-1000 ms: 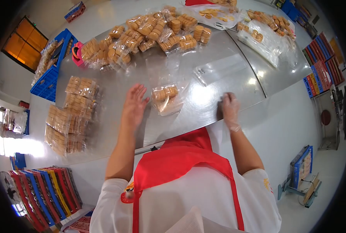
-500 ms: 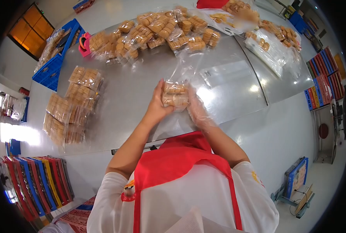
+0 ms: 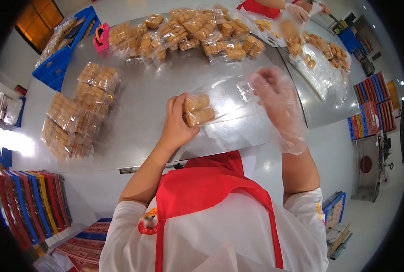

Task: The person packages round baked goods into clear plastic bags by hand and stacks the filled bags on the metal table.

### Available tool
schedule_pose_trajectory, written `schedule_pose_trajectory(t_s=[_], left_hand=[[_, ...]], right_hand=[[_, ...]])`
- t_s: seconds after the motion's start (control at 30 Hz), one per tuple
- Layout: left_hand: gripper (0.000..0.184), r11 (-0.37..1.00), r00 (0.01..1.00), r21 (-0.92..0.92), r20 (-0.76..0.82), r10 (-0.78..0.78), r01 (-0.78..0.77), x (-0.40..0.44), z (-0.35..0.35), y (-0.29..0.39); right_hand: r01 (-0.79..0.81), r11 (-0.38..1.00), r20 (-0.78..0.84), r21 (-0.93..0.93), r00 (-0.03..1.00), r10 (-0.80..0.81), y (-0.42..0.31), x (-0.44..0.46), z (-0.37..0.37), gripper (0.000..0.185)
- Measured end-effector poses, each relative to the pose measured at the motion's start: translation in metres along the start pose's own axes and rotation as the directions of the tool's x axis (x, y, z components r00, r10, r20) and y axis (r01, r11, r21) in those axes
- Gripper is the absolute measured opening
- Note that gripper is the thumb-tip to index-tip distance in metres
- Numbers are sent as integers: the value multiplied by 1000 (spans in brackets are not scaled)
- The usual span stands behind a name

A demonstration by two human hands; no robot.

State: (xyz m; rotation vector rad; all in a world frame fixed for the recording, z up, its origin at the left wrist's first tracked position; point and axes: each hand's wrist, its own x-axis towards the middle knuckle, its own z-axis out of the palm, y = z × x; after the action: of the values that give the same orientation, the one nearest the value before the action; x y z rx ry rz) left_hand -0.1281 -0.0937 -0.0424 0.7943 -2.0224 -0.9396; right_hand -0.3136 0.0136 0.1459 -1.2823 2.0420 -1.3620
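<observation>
My left hand (image 3: 177, 122), bare, is closed around the left side of a clear bag of round biscuits (image 3: 199, 110), stacked in two rows, above the steel table. The bag's loose clear end trails to the right. Off to the right, my right hand (image 3: 274, 95) is raised in a clear plastic glove, its fingers curled and blurred; whether the bag's end is in them cannot be made out. Below it a flat clear bag (image 3: 245, 92) lies on the table.
Filled biscuit packs (image 3: 77, 109) stand stacked at the left. More packs (image 3: 183, 34) are heaped along the back, beside a pink tape dispenser (image 3: 101, 37). A blue crate (image 3: 57, 68) is at the far left. At the back right, a co-worker's gloved hand (image 3: 297, 12) is over loose biscuits.
My right hand has left the pack's side and moved right and up. The pack has turned, its loose end swinging from the back towards the right. A co-worker's hands have appeared.
</observation>
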Motion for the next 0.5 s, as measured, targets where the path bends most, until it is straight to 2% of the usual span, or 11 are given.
schedule_pose_trajectory(t_s=[0.07, 0.17, 0.3, 0.37, 0.4, 0.47, 0.5], left_hand=[[93, 998, 1000, 69, -29, 10, -8, -4, -7, -4], [95, 996, 1000, 94, -1, 5, -5, -12, -11, 0], [97, 999, 999, 42, -42, 8, -6, -18, -5, 5], [92, 998, 1000, -62, 24, -9, 11, -20, -8, 8], [90, 993, 998, -113, 58, -15, 22, -22, -10, 9], [79, 935, 994, -338, 21, -111, 111, -26, -10, -16], [73, 882, 987, -448, 9, -162, 149, -29, -9, -28]], right_hand=[[-157, 976, 31, 152, 988, 154, -4, -2, 1, 32], [25, 975, 404, -222, 912, 69, 3, 5, 9, 34], [75, 957, 465, -282, 883, 68, -9, 9, 19, 30], [67, 952, 438, -297, 896, 73, -4, 12, 26, 33], [46, 968, 423, -248, 904, 65, -3, 12, 27, 32], [12, 988, 395, -151, 917, 50, -1, 13, 26, 31], [85, 982, 387, -168, 922, -14, -6, 11, 24, 31]])
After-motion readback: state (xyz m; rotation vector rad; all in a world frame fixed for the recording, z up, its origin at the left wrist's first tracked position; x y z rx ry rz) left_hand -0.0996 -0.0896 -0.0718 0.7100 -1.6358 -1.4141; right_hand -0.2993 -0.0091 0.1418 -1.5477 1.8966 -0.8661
